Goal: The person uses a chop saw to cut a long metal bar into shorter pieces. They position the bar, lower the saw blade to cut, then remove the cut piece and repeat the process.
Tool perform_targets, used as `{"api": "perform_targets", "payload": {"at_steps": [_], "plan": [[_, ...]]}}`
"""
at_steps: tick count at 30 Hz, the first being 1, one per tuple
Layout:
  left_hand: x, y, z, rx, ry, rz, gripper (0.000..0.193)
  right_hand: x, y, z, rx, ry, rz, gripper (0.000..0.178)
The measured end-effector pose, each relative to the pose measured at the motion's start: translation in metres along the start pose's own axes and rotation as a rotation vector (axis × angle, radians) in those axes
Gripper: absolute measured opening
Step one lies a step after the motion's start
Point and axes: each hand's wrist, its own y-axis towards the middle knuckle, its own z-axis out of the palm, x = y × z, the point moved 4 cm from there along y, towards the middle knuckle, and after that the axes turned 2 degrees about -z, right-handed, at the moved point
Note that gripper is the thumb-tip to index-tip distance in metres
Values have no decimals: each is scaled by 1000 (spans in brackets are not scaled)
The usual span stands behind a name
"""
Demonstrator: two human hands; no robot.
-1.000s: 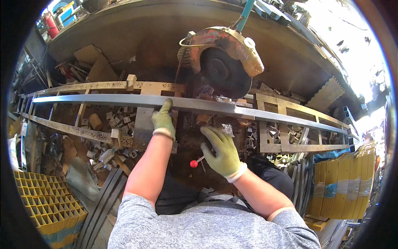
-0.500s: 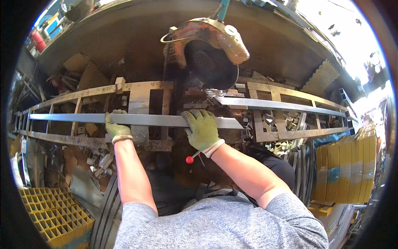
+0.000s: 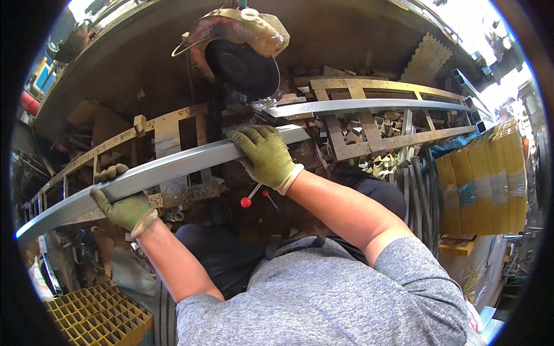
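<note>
A long silver metal bar (image 3: 179, 158) slants across in front of me, its left end nearer to me and its cut right end close to the saw. Wearing a green work glove, my left hand (image 3: 124, 202) grips the bar's left part, fingers round the far side and thumb on the near side. My right hand (image 3: 261, 153), gloved alike, is closed over the bar near its right end. Beyond it hangs a cut-off saw with a dark round blade (image 3: 242, 69) under a worn guard (image 3: 231, 29). A second metal bar (image 3: 375, 105) lies to the right, its left end near the blade.
A metal rack (image 3: 352, 151) on the right carries the second bar, with offcuts (image 3: 392, 124) heaped within it. Another rack part (image 3: 167, 144) lies left. Red-knobbed levers (image 3: 246, 202) stand before me. Yellow bundles (image 3: 485, 179) are stacked right; a yellow grid (image 3: 104, 317) sits lower left.
The bar in my hands has tilted, its left end swinging toward me. My left hand has moved left and nearer. The view has turned, so the saw appears farther left and higher.
</note>
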Motion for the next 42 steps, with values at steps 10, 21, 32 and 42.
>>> {"api": "perform_targets", "payload": {"at_steps": [10,21,32,42], "plan": [[-75,-97,94,261,188,157,51,25,-22,-44,-133,124,-90,84],[-122,-191,116,254,265,233,48,50,-13,-54,-60,220,-212,79],[-145,-269,48,35,35,321,43,86,-1,-26,155,169,-382,66],[-226,-329,-85,-524,-174,487,35,214,34,5,258,141,-745,72]]}}
